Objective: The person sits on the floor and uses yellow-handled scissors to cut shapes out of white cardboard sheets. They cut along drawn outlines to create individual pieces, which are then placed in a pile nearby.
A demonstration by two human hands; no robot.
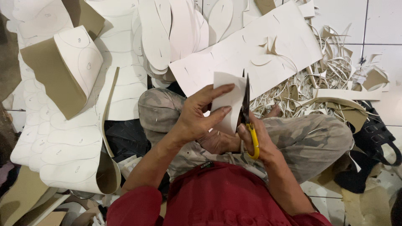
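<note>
The person sits cross-legged on a tiled floor, in camouflage trousers and a red shirt. The left hand holds a small white sheet piece upright over the lap, thumb on the near face and fingers spread across its left edge, so the grip is closed on the piece. The right hand is wrapped around the yellow handles of a pair of scissors, fingers through the loops and closed on them; the dark blades point away from the person and lie against the right edge of the piece, blades nearly together.

Just beyond the piece, a large white sheet with sole-shaped cut-outs lies across the far knee. A stack of cut white sole shapes sits far and to the left of it. At the left, a long white sheet marked with sole outlines curls over, its tan underside showing. To the right, a heap of thin curled offcuts covers the floor, and black straps lie near the right knee.
</note>
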